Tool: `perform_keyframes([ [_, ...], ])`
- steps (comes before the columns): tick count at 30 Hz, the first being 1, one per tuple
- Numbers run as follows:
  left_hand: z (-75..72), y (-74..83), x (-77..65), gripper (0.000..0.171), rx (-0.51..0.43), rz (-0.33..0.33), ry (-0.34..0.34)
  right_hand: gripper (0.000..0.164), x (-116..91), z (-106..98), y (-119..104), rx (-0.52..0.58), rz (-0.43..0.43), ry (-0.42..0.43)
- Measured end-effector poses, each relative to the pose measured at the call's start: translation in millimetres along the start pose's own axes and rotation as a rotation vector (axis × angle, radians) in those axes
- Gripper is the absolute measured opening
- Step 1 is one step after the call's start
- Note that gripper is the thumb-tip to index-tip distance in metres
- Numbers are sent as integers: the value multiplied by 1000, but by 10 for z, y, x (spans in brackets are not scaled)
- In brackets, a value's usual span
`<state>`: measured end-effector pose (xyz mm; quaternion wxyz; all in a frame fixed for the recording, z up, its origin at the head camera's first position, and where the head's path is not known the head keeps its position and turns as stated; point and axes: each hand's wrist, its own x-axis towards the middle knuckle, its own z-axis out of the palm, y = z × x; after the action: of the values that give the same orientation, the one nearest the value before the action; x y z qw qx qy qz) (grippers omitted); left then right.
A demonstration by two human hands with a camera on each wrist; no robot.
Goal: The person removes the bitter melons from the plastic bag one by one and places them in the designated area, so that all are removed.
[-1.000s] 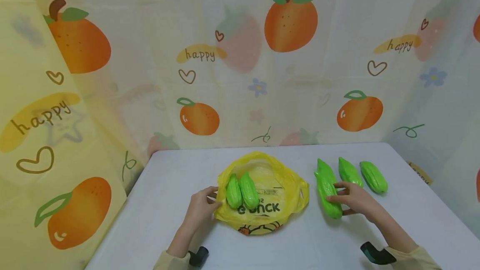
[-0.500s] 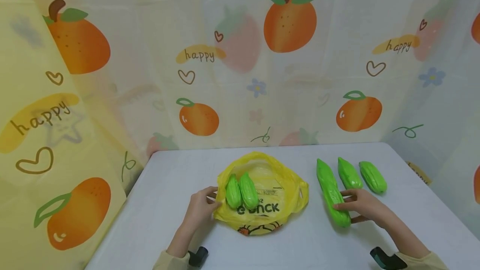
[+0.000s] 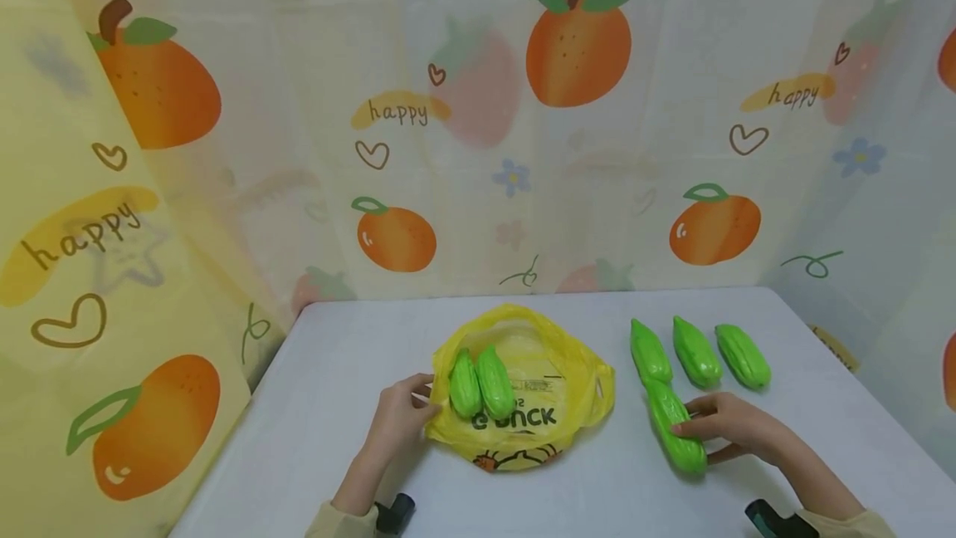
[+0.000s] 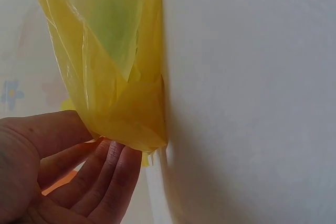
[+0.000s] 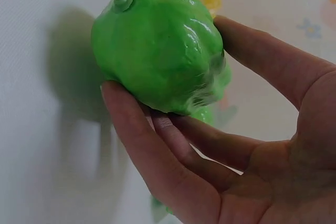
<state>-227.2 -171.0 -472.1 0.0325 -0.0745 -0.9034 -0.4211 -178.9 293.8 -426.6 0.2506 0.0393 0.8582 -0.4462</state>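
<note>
Fingers of the right hand (image 3: pixel 735 426) grasp a green gourd (image 3: pixel 675 430) about its girth, thumb opposed, at 4 o'clock from the yellow bag (image 3: pixel 553 438). Those of the left hand (image 3: pixel 401 413) pinch the bag's edge at its 8 o'clock side. In my judgement, the rim should be held lightly and its mouth left wide, the gourd gripped near mid-length and raised level; its sheen suggests slipping if pinched at one end. The held gourd is ridged and glossy, its blunt end bearing a small nub (image 5: pixel 123 2). A second gourd (image 3: pixel 650 351) lies at 11 o'clock of it, contact undetermined; a third gourd (image 3: pixel 697 353) and fourth gourd (image 3: pixel 743 355) lie at 12 and 1 o'clock, on the smooth white counter (image 3: pixel 314 372). The bag is thin, creased, translucent plastic; inside, towards 9 o'clock, rest a fifth gourd (image 3: pixel 465 384) and sixth gourd (image 3: pixel 495 382), side by side.
</note>
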Motion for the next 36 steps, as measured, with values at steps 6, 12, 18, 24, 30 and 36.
perform_keyframes([
  [6, 0, -7, 12, 40, -1, 4, 1, 73, 3, -16, 59, -19, 30, -22],
  [12, -4, 3, 23, 39, -5, 7, 8, 72, -5, -57, 101, -17, 39, -25],
  [18, -13, 6, 21, 38, 4, 19, 4, 74, 8, -85, 126, -17, 62, -22],
  [24, -8, 0, 17, 38, -1, 13, 0, 74, -5, -108, 130, 9, 68, -35],
  [30, 1, -9, 15, 38, -5, 10, 5, 74, -25, -119, 137, 38, 47, -42],
  [36, 4, -23, 19, 38, -5, 10, 0, 75, -17, -115, 149, 26, 49, -37],
])
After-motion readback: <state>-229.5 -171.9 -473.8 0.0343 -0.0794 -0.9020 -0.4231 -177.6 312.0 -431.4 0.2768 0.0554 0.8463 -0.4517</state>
